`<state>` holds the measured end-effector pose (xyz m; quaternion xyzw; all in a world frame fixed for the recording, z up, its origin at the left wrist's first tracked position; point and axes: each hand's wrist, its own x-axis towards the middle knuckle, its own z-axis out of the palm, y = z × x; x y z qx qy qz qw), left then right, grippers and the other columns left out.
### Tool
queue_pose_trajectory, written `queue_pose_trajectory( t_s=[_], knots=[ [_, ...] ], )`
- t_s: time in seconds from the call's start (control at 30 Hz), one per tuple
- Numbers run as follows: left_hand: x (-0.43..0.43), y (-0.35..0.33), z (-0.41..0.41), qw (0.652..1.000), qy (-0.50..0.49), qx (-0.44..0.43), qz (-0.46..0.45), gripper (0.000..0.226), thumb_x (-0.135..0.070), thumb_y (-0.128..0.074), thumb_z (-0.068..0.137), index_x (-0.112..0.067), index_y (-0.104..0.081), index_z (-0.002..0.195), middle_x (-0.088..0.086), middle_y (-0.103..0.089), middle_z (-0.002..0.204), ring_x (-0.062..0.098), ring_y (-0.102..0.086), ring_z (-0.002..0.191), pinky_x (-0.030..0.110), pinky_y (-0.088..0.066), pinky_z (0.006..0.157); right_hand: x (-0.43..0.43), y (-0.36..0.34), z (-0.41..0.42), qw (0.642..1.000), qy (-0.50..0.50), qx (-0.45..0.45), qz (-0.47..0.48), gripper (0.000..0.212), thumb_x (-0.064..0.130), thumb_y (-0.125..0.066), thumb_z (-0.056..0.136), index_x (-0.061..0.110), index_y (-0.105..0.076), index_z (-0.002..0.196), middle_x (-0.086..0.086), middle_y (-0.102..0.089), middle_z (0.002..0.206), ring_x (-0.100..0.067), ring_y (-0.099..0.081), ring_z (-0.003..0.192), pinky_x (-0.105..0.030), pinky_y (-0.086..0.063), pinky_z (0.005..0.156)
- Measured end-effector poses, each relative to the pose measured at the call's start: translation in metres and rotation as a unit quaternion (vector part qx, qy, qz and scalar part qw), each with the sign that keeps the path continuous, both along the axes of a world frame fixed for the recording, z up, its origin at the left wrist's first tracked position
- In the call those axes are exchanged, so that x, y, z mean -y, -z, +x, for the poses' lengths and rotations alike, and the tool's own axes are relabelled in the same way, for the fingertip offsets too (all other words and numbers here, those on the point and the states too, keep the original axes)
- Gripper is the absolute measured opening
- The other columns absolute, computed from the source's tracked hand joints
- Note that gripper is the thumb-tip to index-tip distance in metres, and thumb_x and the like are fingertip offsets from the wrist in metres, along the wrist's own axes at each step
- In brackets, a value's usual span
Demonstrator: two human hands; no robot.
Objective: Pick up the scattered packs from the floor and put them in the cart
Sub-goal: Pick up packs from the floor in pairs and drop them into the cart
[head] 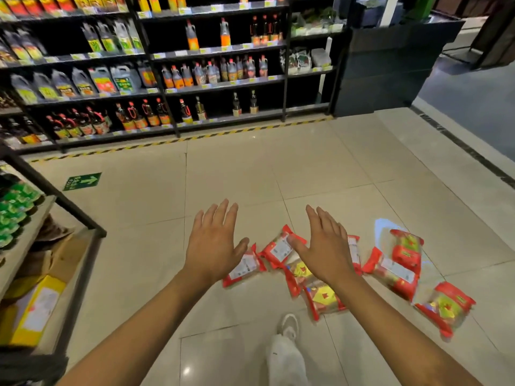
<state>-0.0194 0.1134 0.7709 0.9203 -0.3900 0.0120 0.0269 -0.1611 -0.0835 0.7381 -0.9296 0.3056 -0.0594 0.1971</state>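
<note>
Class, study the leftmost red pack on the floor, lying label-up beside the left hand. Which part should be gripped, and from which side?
Probably from above, with the left hand: the leftmost pack lies flat on the floor, so a grip should span its two long edges. Its lower-left red end seam, clear of the other packs, also offers a pinch.

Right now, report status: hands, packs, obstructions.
Left hand and right hand open, empty. Red packs scattered on the floor, none lifted. Own shoe near the closest pack.
</note>
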Motion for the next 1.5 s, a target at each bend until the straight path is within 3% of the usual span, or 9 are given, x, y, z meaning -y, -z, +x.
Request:
queue_pose_trajectory(
  t_s=[0.27,0.43,0.57,0.87,1.0,1.13,1.3,1.43,1.5],
  knots=[
    [0.136,0.137,0.143,0.984,-0.017,-0.097,0.151,0.08,-0.056,-0.039,0.101,-0.016,-0.009,0.163,0.009,-0.01,0.172,0.031,-0.013,0.157,0.048,-0.008,0.127,0.135,0.141,0.137,0.98,0.056,-0.072,0.175,0.09,0.057,-0.061,0.092,0.018,-0.018,0.161,-0.012,-0.034,0.162,-0.032,-0.032,0.149,-0.045,-0.03,0.117],
    [0.161,0.274,0.212,0.963,-0.063,-0.139,0.223,0.08,-0.055,-0.042,0.101,-0.015,-0.01,0.163,0.01,-0.013,0.171,0.031,-0.017,0.156,0.047,-0.013,0.126,0.175,0.271,0.187,0.925,0.171,-0.106,0.321,0.091,0.054,-0.069,0.087,0.019,-0.024,0.158,-0.01,-0.053,0.147,-0.034,-0.052,0.133,-0.044,-0.046,0.104],
    [0.172,0.403,0.252,0.947,-0.062,-0.173,0.262,0.085,-0.056,-0.048,0.097,-0.016,-0.011,0.162,0.01,-0.014,0.17,0.031,-0.02,0.155,0.047,-0.018,0.125,0.196,0.398,0.215,0.896,0.212,-0.124,0.369,0.1,0.053,-0.071,0.087,0.014,-0.016,0.161,-0.013,-0.042,0.158,-0.035,-0.044,0.142,-0.046,-0.042,0.111],
    [0.177,0.691,0.3,0.931,-0.076,-0.257,0.248,0.097,-0.048,-0.072,0.085,-0.014,-0.02,0.159,0.011,-0.025,0.166,0.034,-0.035,0.146,0.046,-0.036,0.116,0.223,0.665,0.278,0.861,0.27,-0.101,0.418,0.086,0.032,-0.072,0.094,0.005,-0.021,0.157,-0.018,-0.045,0.154,-0.037,-0.046,0.14,-0.038,-0.04,0.108],
    [0.179,0.782,0.33,0.917,-0.116,-0.314,0.218,0.107,-0.041,-0.081,0.08,-0.015,-0.016,0.161,0.011,-0.021,0.168,0.034,-0.031,0.149,0.046,-0.036,0.117,0.24,0.75,0.302,0.831,0.327,-0.078,0.443,0.086,0.034,-0.072,0.094,0.004,-0.019,0.156,-0.016,-0.046,0.151,-0.037,-0.047,0.137,-0.038,-0.044,0.086],
    [0.176,0.839,0.364,0.903,-0.113,-0.335,0.245,0.115,-0.047,-0.088,0.071,-0.016,-0.022,0.16,0.009,-0.029,0.165,0.032,-0.037,0.145,0.045,-0.039,0.115,0.252,0.822,0.315,0.791,0.386,-0.042,0.473,0.087,0.038,-0.078,0.087,-0.001,-0.03,0.148,-0.022,-0.052,0.144,-0.04,-0.053,0.13,-0.046,-0.045,0.104],
    [0.174,0.879,0.383,0.875,-0.124,-0.415,0.217,0.102,-0.03,-0.094,0.065,-0.011,-0.039,0.149,0.008,-0.057,0.141,0.026,-0.059,0.124,0.038,-0.049,0.104,0.261,0.886,0.313,0.724,0.414,0.025,0.551,0.113,0.046,-0.092,0.043,0.009,-0.047,0.139,-0.013,-0.068,0.125,-0.035,-0.065,0.111,-0.055,-0.057,0.093],
    [0.164,0.889,0.391,0.849,-0.154,-0.474,0.175,0.077,-0.028,-0.099,0.05,-0.018,-0.052,0.11,0.005,-0.069,0.117,0.021,-0.07,0.099,0.041,-0.06,0.09,0.247,0.866,0.32,0.692,0.423,0.054,0.583,0.039,0.014,-0.084,0.081,0.009,-0.067,0.115,-0.012,-0.075,0.102,-0.027,-0.07,0.082,-0.036,-0.056,0.063],
    [0.155,0.893,0.386,0.825,-0.184,-0.512,0.154,0.082,-0.031,-0.099,0.044,-0.02,-0.045,0.105,0.005,-0.068,0.114,0.023,-0.069,0.1,0.045,-0.06,0.088,0.243,0.869,0.323,0.683,0.423,0.07,0.591,0.026,0.009,-0.081,0.083,0.011,-0.067,0.105,-0.011,-0.074,0.098,-0.026,-0.069,0.078,-0.037,-0.055,0.063]
  ],
)
